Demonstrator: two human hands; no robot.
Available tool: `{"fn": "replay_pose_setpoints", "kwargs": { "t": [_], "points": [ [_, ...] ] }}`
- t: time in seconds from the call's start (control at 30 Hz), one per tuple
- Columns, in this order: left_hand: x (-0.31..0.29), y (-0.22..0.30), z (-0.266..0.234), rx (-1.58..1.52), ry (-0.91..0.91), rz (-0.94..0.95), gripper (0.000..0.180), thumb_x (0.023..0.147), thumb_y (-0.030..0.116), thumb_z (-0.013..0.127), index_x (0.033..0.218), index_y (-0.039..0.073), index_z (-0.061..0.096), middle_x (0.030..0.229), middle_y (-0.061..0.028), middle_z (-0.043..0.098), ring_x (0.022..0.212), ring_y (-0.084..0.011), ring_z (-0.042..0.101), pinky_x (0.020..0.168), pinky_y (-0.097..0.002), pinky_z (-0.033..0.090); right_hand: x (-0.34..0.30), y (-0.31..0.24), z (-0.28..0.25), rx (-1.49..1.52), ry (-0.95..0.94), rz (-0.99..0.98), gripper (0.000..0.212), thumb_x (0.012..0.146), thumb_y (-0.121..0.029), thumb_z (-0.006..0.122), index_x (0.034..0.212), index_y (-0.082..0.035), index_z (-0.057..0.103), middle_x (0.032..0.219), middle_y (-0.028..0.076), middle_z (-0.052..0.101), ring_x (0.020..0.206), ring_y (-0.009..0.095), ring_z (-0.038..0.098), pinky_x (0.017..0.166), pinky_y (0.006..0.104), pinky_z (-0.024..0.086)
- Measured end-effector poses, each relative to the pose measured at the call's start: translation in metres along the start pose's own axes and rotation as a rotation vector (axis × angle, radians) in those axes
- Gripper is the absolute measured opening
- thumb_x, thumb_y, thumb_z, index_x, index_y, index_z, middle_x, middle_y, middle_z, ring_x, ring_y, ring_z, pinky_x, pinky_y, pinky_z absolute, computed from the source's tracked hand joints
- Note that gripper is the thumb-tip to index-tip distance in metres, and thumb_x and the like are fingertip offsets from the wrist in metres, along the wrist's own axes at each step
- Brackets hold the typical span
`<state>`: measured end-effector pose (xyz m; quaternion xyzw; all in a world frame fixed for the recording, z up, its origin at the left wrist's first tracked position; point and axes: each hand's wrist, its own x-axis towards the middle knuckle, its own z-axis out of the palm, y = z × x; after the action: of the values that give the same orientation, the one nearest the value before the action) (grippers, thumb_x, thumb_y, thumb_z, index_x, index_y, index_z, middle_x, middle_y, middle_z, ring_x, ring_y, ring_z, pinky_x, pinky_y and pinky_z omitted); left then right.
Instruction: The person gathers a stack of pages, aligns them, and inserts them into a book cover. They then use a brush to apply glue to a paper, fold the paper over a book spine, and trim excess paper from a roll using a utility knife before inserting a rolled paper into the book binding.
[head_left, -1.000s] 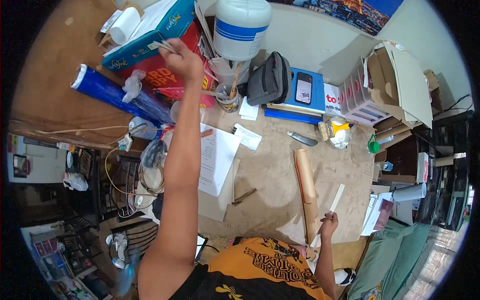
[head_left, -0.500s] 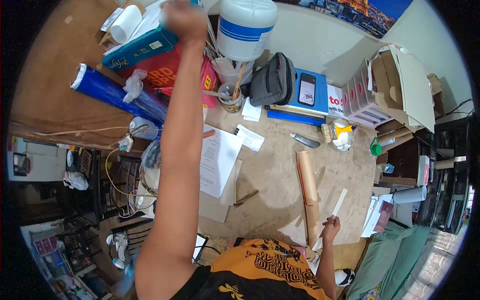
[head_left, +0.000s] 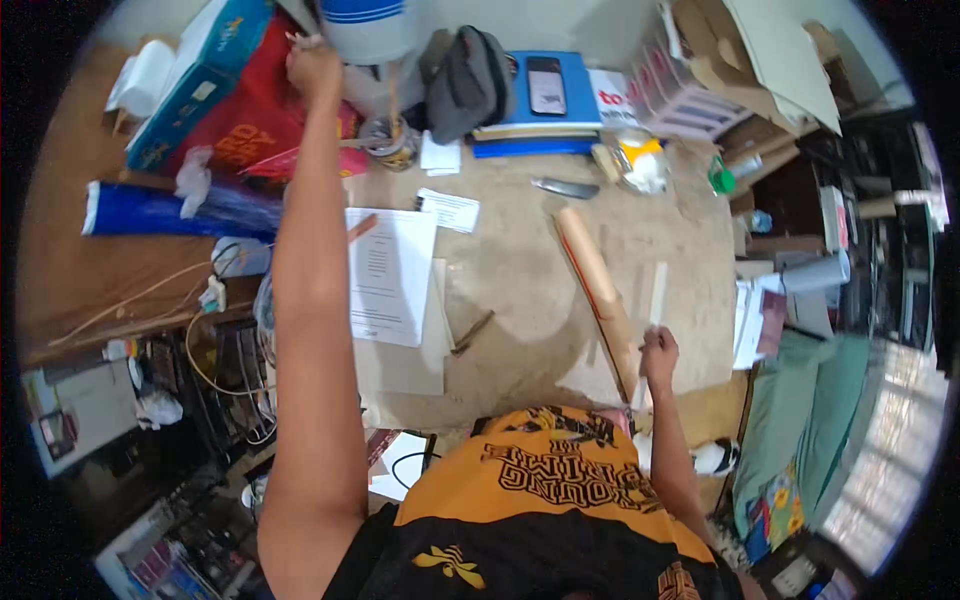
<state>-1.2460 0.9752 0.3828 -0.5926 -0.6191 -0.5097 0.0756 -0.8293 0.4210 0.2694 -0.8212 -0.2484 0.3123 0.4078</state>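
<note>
My left arm stretches far forward and left. My left hand [head_left: 316, 68] is at the red package [head_left: 237, 125], close beside a white bucket [head_left: 368, 28] with a blue band. Its fingers are bent together, and what they hold, if anything, is too small to make out. On the right, my right hand [head_left: 659, 358] is closed around a thin, pale flat strip [head_left: 657, 292], which points away from me. Just left of that hand lies a long roll of brown paper [head_left: 592, 275], slanting across the table.
Printed sheets [head_left: 390, 280] lie at left centre over cardboard. Toward the back are a knife [head_left: 566, 188], a tape roll [head_left: 640, 160], a grey pouch [head_left: 468, 90], a phone [head_left: 546, 87] on blue books, and a tool cup [head_left: 390, 145]. A blue roll [head_left: 150, 210] lies left.
My left hand has come down from above the teal box to the red package. My right hand keeps its grip on the strip. The whole view has shifted.
</note>
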Motion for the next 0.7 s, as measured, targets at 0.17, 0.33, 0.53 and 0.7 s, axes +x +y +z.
{"fn": "replay_pose_setpoints", "kwargs": {
  "t": [0.17,0.33,0.53,0.7],
  "points": [
    [-0.024,0.027,-0.052,0.066,-0.317,-0.013,0.053,0.079,0.031,0.063,0.113,-0.008,0.052,0.107,-0.0283,0.056,0.105,-0.0420,0.051,0.098,-0.0459,0.035,-0.001,-0.007,0.005,-0.107,-0.023,-0.082,0.022,0.091,-0.015,0.050,0.080,0.002,0.057,0.060,0.002,0.049,0.058,0.009,0.047,0.054,0.0269,0.041],
    [-0.141,0.072,-0.122,0.018,-0.376,0.051,0.041,0.078,0.016,0.064,0.111,-0.005,0.052,0.109,-0.0275,0.055,0.105,-0.0405,0.051,0.091,-0.0439,0.040,-0.022,-0.038,0.024,-0.002,-0.062,-0.142,0.016,0.089,-0.011,0.052,0.088,0.002,0.062,0.063,0.000,0.052,0.058,0.007,0.045,0.052,0.0250,0.038],
    [-0.403,0.126,-0.206,-0.556,-1.407,-0.476,0.022,0.081,0.012,0.061,0.101,0.004,0.059,0.080,-0.0055,0.062,0.071,-0.0134,0.062,0.064,-0.0304,0.049,-0.046,-0.060,0.090,0.381,-0.429,0.178,0.013,0.082,-0.001,0.056,0.091,0.003,0.063,0.070,0.004,0.062,0.059,0.007,0.053,0.051,0.0219,0.041],
    [-0.482,0.114,-0.232,-0.534,-1.262,-0.458,0.010,0.083,0.010,0.055,0.087,0.001,0.057,0.066,-0.0067,0.058,0.061,-0.0170,0.058,0.057,-0.0356,0.048,-0.068,-0.030,0.113,0.221,-0.528,-0.090,0.016,0.080,-0.006,0.062,0.094,0.001,0.063,0.077,0.009,0.065,0.064,0.020,0.062,0.062,0.0305,0.050]
  ]
}}
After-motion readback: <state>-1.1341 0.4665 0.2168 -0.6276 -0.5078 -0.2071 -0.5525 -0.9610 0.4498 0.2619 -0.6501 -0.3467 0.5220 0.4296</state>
